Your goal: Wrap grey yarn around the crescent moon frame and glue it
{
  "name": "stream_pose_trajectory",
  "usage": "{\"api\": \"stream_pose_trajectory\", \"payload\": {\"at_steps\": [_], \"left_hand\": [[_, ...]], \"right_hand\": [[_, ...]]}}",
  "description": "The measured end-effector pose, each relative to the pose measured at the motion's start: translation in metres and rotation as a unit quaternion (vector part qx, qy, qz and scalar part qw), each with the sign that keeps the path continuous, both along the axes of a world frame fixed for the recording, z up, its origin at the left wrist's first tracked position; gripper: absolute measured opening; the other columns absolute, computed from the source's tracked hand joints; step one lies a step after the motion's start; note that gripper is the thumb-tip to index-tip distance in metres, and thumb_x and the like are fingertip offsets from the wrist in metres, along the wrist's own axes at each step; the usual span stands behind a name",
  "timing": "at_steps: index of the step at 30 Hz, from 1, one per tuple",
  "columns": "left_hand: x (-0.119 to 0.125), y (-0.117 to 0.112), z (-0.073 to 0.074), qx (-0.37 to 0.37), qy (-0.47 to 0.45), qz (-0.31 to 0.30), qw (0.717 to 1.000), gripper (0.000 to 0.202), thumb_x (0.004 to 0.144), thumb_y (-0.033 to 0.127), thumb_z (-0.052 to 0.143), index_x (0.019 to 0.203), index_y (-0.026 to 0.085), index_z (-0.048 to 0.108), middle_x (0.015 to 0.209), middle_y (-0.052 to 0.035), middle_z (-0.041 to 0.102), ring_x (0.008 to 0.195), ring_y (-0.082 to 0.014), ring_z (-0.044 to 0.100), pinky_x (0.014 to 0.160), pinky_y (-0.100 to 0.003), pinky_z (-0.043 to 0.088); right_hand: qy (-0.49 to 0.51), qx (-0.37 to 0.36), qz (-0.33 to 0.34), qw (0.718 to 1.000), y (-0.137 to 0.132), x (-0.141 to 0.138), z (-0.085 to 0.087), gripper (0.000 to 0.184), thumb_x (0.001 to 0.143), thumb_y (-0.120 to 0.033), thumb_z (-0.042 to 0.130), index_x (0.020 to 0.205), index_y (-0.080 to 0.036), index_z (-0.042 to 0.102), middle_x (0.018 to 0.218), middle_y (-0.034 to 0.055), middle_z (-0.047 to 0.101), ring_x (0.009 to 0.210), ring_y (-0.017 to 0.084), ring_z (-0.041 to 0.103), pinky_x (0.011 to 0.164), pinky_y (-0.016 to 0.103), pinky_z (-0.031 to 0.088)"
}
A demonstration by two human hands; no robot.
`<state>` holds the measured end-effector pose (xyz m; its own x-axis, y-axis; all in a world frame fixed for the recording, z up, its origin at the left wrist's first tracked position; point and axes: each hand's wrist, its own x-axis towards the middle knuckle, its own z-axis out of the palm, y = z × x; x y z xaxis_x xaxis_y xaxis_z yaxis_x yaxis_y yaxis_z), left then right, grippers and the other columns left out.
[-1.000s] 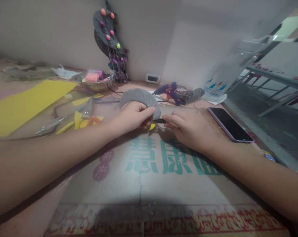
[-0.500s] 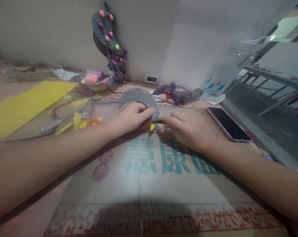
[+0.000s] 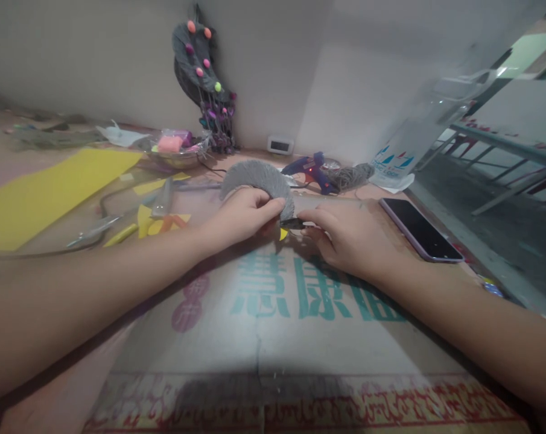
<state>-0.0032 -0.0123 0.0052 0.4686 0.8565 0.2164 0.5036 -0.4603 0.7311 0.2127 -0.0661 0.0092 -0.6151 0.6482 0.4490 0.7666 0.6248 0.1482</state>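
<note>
My left hand is closed around a crescent wrapped in grey yarn, its thumb lying on the front face. The curved back of the crescent points up and away from me. At its right end a dark tip sticks out without the grey wrapping. My right hand pinches at this tip between thumb and index finger; whether a strand of yarn is also in the pinch is too blurred to tell. Just below the tip a small yellow scrap shows. Both hands are above a printed cardboard sheet.
A blue glue gun with a red light and a grey yarn bundle lie behind my right hand. A phone is at right. Yellow sheet, scissors and a bowl are left. A decorated crescent leans on the wall.
My right thumb and index finger have parted slightly around the dark tip, which shows more plainly. My left hand keeps its hold on the crescent. The view has shifted a little.
</note>
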Motion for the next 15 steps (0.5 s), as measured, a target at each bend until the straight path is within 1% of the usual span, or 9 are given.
{"api": "stream_pose_trajectory", "payload": {"at_steps": [4, 8, 15], "left_hand": [[0.0006, -0.0010, 0.0007, 0.003, 0.000, 0.005, 1.000, 0.051, 0.093, 0.045, 0.049, 0.050, 0.018, 0.059, 0.049, 0.0002, 0.062, 0.047, -0.0112, 0.054, 0.054, -0.026, 0.038], [0.0008, -0.0010, -0.0006, -0.001, 0.001, 0.007, 1.000, 0.051, 0.092, 0.046, 0.049, 0.050, 0.019, 0.059, 0.050, -0.0002, 0.063, 0.048, -0.0119, 0.055, 0.054, -0.027, 0.038], [0.0005, -0.0008, -0.0019, -0.026, -0.007, 0.002, 1.000, 0.051, 0.092, 0.048, 0.049, 0.051, 0.019, 0.059, 0.051, -0.0003, 0.064, 0.048, -0.0123, 0.056, 0.053, -0.026, 0.039]], "right_hand": [[-0.001, 0.021, 0.005, 1.000, 0.0004, -0.0001, -0.0013, 0.025, 0.093, -0.019, 0.047, 0.105, -0.016, 0.068, 0.086, 0.0087, 0.073, 0.078, 0.022, 0.063, 0.065, 0.030, 0.040], [-0.010, 0.019, 0.005, 1.000, 0.0008, 0.0004, -0.0019, 0.025, 0.094, -0.020, 0.047, 0.105, -0.018, 0.068, 0.086, 0.0078, 0.073, 0.077, 0.021, 0.062, 0.065, 0.030, 0.040], [-0.007, 0.020, 0.010, 1.000, 0.0010, -0.0005, -0.0026, 0.028, 0.095, -0.022, 0.044, 0.103, -0.016, 0.070, 0.086, 0.0091, 0.072, 0.075, 0.021, 0.062, 0.065, 0.031, 0.040]]}}
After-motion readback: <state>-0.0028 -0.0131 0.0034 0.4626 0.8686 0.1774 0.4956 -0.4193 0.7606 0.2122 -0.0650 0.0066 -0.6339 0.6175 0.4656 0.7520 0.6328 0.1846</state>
